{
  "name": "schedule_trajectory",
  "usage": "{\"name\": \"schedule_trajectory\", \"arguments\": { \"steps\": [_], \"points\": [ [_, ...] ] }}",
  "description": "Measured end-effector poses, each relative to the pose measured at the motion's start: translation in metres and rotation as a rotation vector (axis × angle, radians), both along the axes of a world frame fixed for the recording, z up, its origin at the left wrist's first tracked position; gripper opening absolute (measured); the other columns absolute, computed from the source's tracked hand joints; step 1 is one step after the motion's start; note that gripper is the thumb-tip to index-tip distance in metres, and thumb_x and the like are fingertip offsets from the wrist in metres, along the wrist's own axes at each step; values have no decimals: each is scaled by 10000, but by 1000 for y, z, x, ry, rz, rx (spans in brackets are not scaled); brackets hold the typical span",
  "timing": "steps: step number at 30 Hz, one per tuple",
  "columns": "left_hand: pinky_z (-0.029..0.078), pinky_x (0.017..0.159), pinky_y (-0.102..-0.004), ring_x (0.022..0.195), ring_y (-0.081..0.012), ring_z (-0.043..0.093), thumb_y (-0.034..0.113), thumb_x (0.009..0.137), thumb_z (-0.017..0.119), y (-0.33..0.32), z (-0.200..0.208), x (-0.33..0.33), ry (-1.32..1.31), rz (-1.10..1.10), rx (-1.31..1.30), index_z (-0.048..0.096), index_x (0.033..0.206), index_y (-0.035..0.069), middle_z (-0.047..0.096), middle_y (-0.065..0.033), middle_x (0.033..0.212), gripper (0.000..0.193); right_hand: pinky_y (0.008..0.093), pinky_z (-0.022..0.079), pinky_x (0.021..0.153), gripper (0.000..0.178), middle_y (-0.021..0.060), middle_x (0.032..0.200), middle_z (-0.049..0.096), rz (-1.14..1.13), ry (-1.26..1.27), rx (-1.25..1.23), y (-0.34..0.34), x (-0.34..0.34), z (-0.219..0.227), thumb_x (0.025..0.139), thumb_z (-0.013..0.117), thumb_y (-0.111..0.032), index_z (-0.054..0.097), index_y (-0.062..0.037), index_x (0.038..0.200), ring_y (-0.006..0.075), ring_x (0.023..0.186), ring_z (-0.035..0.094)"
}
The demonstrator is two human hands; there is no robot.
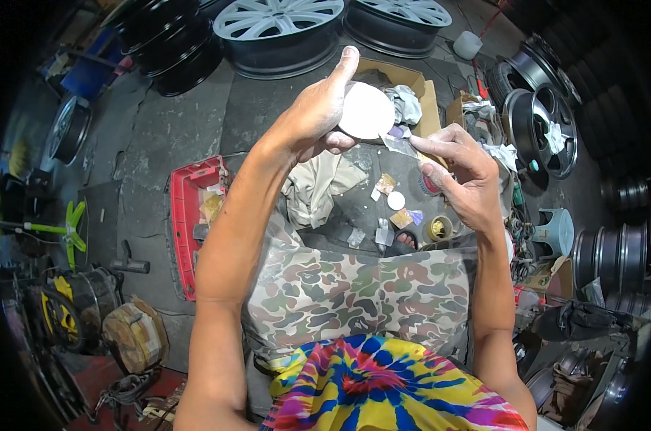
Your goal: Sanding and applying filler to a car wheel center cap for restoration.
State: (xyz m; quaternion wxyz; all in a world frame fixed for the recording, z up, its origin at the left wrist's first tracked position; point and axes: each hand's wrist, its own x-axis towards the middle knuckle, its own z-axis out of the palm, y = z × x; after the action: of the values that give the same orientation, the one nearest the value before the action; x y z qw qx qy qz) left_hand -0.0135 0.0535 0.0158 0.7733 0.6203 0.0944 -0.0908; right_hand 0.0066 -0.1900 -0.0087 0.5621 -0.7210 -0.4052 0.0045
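My left hand (318, 111) is closed round a white round disc (368, 110), thumb pointing up along its edge. Opposite it, my right hand (463, 171) pinches a thin flat scraper (401, 146) with a pale, shiny blade. The blade's tip is at the disc's lower right edge; whether it touches I cannot tell. Below the hands, small sheets of abrasive paper (398, 219) and a small white round piece (396, 200) lie on the floor. A beige cloth (322, 188) is crumpled beneath my left wrist.
Beyond my hands stand a cardboard box (431, 108) with cloths and several wheel rims (279, 20). A red tray (184, 237) lies at left. Near my foot is a small open tin (439, 228). At right are a pale blue stool (555, 228) and more rims (544, 129).
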Motion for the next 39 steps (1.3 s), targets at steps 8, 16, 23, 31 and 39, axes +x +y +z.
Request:
{"name": "schedule_trajectory", "arguments": {
  "steps": [8,16,23,31,39],
  "points": [
    [266,373,-219,421,-60,353,714,997,303,-5,0,-1,-69,-130,63,641,872,-13,505,-3,595,812,236,441,794,293,81,1026,619,-81,-30,21,-1,10,2,909,661,39,702,16,1199,123,928,562],
    [262,382,-237,410,-72,343,703,1004,302,-5,2,1,-59,-125,49,599,800,16,475,-1,561,777,244,441,769,294,51,929,621,-71,-60,1,2,6,0,862,727,4,736,-24,1155,121,868,570],
    [247,381,-258,395,-77,327,691,1010,304,1,0,2,0,-92,11,506,717,71,443,6,542,715,256,458,711,324,63,926,627,-56,-138,-46,6,-1,-1,828,750,6,746,-47,1147,128,822,586],
    [258,388,-247,421,-78,350,711,999,306,-2,-2,3,-13,-132,57,566,788,50,450,13,563,741,263,488,778,351,76,952,617,-118,-206,-80,6,-2,6,804,744,37,743,-34,1148,154,875,609],
    [290,388,-213,441,-55,350,765,969,272,-7,3,-6,-16,-114,226,615,833,50,459,32,572,804,260,490,707,334,61,907,613,-166,-287,-81,2,8,5,817,752,1,754,-70,1144,136,807,601]
  ]
}}
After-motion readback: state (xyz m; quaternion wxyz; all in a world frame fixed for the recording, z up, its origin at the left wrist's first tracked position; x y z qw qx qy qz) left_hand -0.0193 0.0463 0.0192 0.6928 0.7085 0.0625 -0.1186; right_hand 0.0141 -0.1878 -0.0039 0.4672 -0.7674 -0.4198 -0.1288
